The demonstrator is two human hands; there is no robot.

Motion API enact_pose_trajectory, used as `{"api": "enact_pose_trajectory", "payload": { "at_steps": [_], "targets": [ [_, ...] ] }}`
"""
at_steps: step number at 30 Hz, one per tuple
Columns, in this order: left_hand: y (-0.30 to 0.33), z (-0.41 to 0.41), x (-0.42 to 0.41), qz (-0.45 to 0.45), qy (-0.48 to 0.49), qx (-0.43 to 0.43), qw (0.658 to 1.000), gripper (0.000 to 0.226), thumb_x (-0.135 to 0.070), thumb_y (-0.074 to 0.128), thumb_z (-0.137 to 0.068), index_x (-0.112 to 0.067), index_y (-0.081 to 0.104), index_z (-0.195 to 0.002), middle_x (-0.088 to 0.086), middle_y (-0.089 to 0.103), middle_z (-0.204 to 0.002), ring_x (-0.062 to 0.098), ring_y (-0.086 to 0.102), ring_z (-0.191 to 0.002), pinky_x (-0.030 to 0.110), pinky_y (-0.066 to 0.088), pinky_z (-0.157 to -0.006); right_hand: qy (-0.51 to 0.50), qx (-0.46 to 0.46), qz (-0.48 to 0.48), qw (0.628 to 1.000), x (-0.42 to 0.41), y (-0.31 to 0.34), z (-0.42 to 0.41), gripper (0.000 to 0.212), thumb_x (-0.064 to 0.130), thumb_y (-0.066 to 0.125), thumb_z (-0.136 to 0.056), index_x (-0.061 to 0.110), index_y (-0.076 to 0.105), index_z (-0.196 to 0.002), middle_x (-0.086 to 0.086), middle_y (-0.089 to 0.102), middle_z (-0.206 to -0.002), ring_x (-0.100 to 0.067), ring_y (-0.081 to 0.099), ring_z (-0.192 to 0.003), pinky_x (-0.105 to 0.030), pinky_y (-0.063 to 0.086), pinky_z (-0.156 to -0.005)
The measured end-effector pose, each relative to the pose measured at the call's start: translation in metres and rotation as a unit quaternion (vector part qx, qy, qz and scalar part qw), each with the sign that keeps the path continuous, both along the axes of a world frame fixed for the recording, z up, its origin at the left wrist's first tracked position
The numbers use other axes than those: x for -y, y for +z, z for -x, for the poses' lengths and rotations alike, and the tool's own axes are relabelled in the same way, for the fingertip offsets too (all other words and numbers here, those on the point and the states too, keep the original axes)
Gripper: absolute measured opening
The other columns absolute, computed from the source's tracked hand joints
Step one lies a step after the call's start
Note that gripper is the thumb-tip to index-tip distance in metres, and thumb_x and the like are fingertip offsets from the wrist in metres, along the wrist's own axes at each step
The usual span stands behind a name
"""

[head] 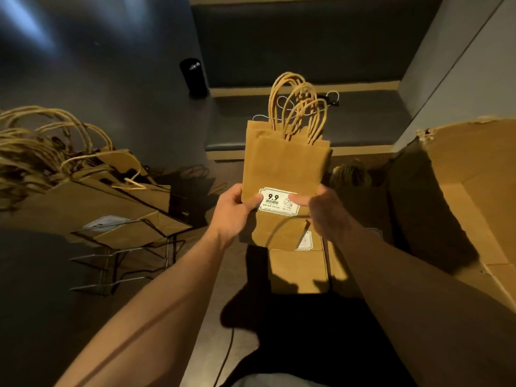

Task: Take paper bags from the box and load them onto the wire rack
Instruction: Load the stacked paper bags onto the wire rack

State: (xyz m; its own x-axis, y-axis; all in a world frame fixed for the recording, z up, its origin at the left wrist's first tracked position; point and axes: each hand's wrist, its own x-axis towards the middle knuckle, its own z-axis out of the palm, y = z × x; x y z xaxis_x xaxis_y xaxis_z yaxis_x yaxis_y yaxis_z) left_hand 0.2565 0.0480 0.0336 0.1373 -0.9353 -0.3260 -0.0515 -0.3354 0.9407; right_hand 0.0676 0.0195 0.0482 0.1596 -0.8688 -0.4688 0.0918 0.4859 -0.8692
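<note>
Dark benches (307, 118) and a grey floor fill the room. Both hands hold up a small stack of paper bags (284, 163). The left hand (233, 210) and right hand (325, 212) pinch its bottom, thumbs on the white label (275, 202). Left of the grip, more bags (83, 191) lie on the wire rack (120, 258). Right of it stands the open box (469, 196).

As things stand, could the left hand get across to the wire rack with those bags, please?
Probably yes. The left hand and right hand both grip the bundle of paper bags, held upright. The wire rack sits to the left with nothing between, though bags already on it crowd its top.
</note>
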Motion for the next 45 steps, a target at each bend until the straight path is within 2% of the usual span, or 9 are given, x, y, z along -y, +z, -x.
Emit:
{"api": "enact_pose_trajectory", "payload": {
  "at_steps": [3,8,12,15,22,25,33,38,45],
  "targets": [
    [0.004,-0.023,-0.009,0.000,0.011,0.014,1.000,0.022,-0.013,0.075,-0.086,-0.006,0.068,-0.105,0.005,0.076,-0.099,0.020,0.073,-0.093,0.036,0.059,-0.084,0.038,-0.019,0.031,0.999,-0.007,0.008,-0.014,0.021,-0.003,0.062,-0.087,0.002,0.067,-0.107,-0.010,0.074,-0.098,-0.015,0.072,-0.078,-0.019,0.052,-0.057],
    [0.011,-0.060,-0.030,0.022,0.001,0.006,1.000,0.024,-0.012,0.073,-0.087,-0.006,0.068,-0.110,0.003,0.076,-0.101,0.015,0.073,-0.092,0.023,0.058,-0.076,0.079,-0.002,0.030,0.996,-0.017,0.014,-0.046,0.031,-0.004,0.059,-0.088,0.002,0.064,-0.118,-0.015,0.069,-0.117,-0.028,0.069,-0.101,-0.033,0.057,-0.083],
    [0.016,-0.095,-0.046,0.023,-0.018,0.021,0.999,0.021,-0.014,0.068,-0.092,-0.010,0.069,-0.113,0.004,0.075,-0.106,0.019,0.072,-0.099,0.034,0.057,-0.089,0.104,-0.021,0.020,0.994,-0.025,0.032,-0.080,0.035,-0.006,0.056,-0.092,-0.008,0.053,-0.127,-0.009,0.062,-0.107,-0.002,0.066,-0.062,-0.009,0.049,-0.051],
    [0.017,-0.122,-0.054,0.002,-0.009,0.026,1.000,0.017,-0.017,0.064,-0.095,-0.015,0.070,-0.111,0.001,0.076,-0.104,0.017,0.072,-0.098,0.038,0.056,-0.093,0.102,-0.017,0.019,0.995,-0.028,0.035,-0.102,0.029,-0.003,0.059,-0.091,-0.004,0.056,-0.121,-0.013,0.058,-0.111,-0.004,0.057,-0.068,-0.009,0.047,-0.047],
    [0.023,-0.175,-0.077,0.016,0.063,0.063,0.996,0.018,-0.014,0.058,-0.098,-0.018,0.069,-0.112,-0.003,0.074,-0.106,0.010,0.068,-0.097,0.018,0.051,-0.079,0.103,-0.057,0.017,0.993,-0.029,0.031,-0.172,0.023,0.002,0.071,-0.084,0.002,0.062,-0.106,-0.018,0.072,-0.106,-0.029,0.072,-0.091,-0.049,0.056,-0.088],
    [0.029,-0.198,-0.088,0.055,0.096,0.104,0.988,0.022,-0.014,0.059,-0.098,-0.017,0.066,-0.118,-0.006,0.071,-0.108,-0.004,0.063,-0.095,0.004,0.046,-0.074,0.113,-0.082,0.058,0.988,-0.035,0.031,-0.202,0.012,0.009,0.073,-0.085,0.007,0.069,-0.097,-0.009,0.074,-0.098,-0.024,0.072,-0.090,-0.044,0.056,-0.089],
    [0.021,-0.267,-0.111,0.019,0.126,0.184,0.975,0.011,-0.027,0.074,-0.087,-0.019,0.075,-0.094,-0.003,0.075,-0.092,0.013,0.069,-0.092,0.030,0.055,-0.084,0.155,-0.286,0.182,0.928,-0.051,0.028,-0.252,0.040,0.035,0.078,-0.080,0.010,0.067,-0.109,0.005,0.064,-0.097,-0.014,0.057,-0.099,-0.029,0.047,-0.085],
    [0.013,-0.295,-0.117,-0.009,0.118,0.185,0.976,0.005,-0.027,0.073,-0.088,-0.028,0.073,-0.092,-0.010,0.074,-0.092,0.006,0.068,-0.091,0.028,0.053,-0.087,0.160,-0.356,0.187,0.901,-0.063,0.013,-0.281,0.034,0.041,0.076,-0.081,0.010,0.064,-0.074,0.007,0.058,-0.070,-0.006,0.054,-0.065,-0.017,0.034,-0.050],
    [-0.008,-0.327,-0.115,-0.065,0.080,0.242,0.965,0.016,-0.032,0.074,-0.087,-0.022,0.070,-0.099,-0.003,0.071,-0.098,0.014,0.064,-0.097,0.028,0.048,-0.086,0.157,-0.341,0.148,0.915,-0.069,-0.014,-0.307,0.036,0.039,0.076,-0.081,0.006,0.068,-0.093,-0.002,0.066,-0.086,-0.018,0.062,-0.083,-0.025,0.043,-0.070]
  ]
}}
